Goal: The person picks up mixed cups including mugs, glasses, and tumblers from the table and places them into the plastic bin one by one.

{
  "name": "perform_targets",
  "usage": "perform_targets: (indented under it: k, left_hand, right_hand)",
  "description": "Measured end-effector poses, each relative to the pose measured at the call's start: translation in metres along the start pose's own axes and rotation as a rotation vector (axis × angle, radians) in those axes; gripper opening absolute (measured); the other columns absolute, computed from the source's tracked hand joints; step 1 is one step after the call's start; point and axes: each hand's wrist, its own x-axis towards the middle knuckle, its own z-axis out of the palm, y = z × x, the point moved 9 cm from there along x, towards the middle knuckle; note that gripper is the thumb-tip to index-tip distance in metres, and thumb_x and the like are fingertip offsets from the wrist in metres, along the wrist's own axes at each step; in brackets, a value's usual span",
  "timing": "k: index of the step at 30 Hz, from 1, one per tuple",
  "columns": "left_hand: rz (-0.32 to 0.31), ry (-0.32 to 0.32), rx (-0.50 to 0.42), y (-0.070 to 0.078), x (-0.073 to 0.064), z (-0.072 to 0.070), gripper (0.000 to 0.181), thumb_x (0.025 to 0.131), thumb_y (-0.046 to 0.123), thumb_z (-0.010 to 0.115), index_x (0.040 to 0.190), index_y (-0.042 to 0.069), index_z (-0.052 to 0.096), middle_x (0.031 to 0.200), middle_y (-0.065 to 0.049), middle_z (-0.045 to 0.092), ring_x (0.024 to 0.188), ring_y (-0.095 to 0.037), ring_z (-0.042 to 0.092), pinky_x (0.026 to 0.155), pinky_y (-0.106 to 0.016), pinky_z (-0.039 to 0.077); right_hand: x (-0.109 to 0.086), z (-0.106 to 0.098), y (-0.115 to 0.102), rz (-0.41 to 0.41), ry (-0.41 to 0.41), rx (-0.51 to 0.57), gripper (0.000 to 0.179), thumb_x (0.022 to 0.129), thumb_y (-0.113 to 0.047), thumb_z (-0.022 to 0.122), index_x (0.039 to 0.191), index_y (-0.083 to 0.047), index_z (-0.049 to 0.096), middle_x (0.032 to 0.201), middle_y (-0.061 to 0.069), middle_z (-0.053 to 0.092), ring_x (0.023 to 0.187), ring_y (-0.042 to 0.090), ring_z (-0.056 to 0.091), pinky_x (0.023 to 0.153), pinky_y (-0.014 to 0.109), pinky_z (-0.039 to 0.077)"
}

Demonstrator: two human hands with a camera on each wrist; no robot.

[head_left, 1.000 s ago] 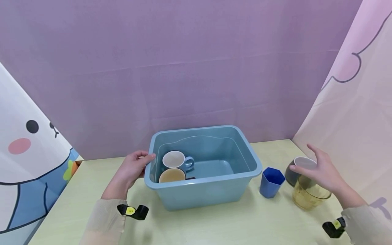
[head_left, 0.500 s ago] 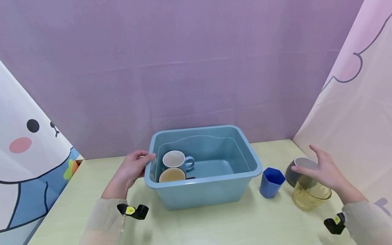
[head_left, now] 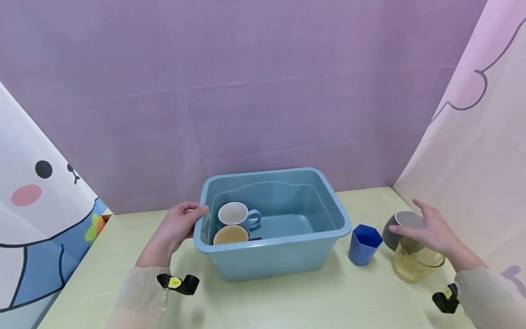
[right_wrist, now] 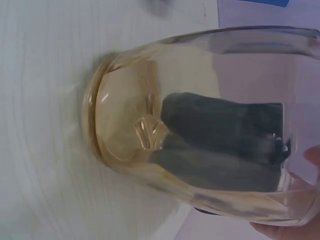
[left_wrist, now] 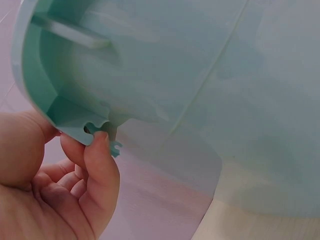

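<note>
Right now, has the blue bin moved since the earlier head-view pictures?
No: in the head view, the blue bin shows no visible shift against the back edge of the table.

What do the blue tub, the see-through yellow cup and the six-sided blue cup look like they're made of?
Blue tub: probably plastic, smooth with a soft sheen; a rib looks moulded under its rim.
Yellow cup: glossy and transparent, with the gray cup showing through; glass or clear plastic, I can't tell which.
Six-sided cup: perhaps plastic, smooth-looking, plain blue with flat sides.
</note>
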Motion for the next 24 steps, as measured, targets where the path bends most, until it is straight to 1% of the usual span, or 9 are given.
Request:
perform_targets:
  k: [6, 16, 20, 24]
  left_hand:
    - [0.009, -0.007, -0.01, 0.0, 0.0, 0.001, 0.052, 0.092, 0.041, 0.058, 0.126, 0.003, 0.049, 0.107, -0.015, 0.061, 0.076, -0.016, 0.062, 0.073, -0.03, 0.056]
    - [0.009, -0.002, -0.004, 0.0, 0.001, 0.0, 0.051, 0.093, 0.041, 0.057, 0.126, 0.003, 0.05, 0.103, -0.012, 0.061, 0.076, -0.017, 0.061, 0.072, -0.028, 0.055]
    - [0.009, -0.002, -0.003, -0.001, 0.001, 0.0, 0.052, 0.092, 0.042, 0.058, 0.126, 0.003, 0.049, 0.103, -0.012, 0.061, 0.076, -0.017, 0.061, 0.072, -0.028, 0.055]
    - [0.004, 0.0, -0.003, -0.001, 0.002, 0.0, 0.05, 0.093, 0.04, 0.057, 0.126, 0.003, 0.049, 0.106, -0.014, 0.061, 0.078, -0.018, 0.062, 0.073, -0.029, 0.055]
  right_hand:
    - [0.002, 0.004, 0.004, 0.006, -0.007, -0.007, 0.108, 0.078, -0.042, 0.074, 0.144, 0.015, 0.01, 0.138, 0.046, 0.023, 0.121, 0.062, 0.028, 0.089, 0.071, 0.03]
    - [0.004, 0.009, 0.009, 0.022, 0.021, -0.018, 0.106, 0.077, -0.04, 0.075, 0.141, 0.019, 0.014, 0.133, 0.048, 0.027, 0.119, 0.061, 0.029, 0.091, 0.069, 0.029]
    - [0.004, 0.01, 0.012, 0.035, 0.01, -0.02, 0.105, 0.079, -0.041, 0.073, 0.141, 0.019, 0.014, 0.133, 0.048, 0.027, 0.118, 0.06, 0.031, 0.09, 0.069, 0.03]
    - [0.004, 0.011, 0.014, 0.05, -0.016, -0.007, 0.105, 0.08, -0.042, 0.072, 0.141, 0.018, 0.013, 0.133, 0.048, 0.027, 0.116, 0.058, 0.033, 0.089, 0.067, 0.033]
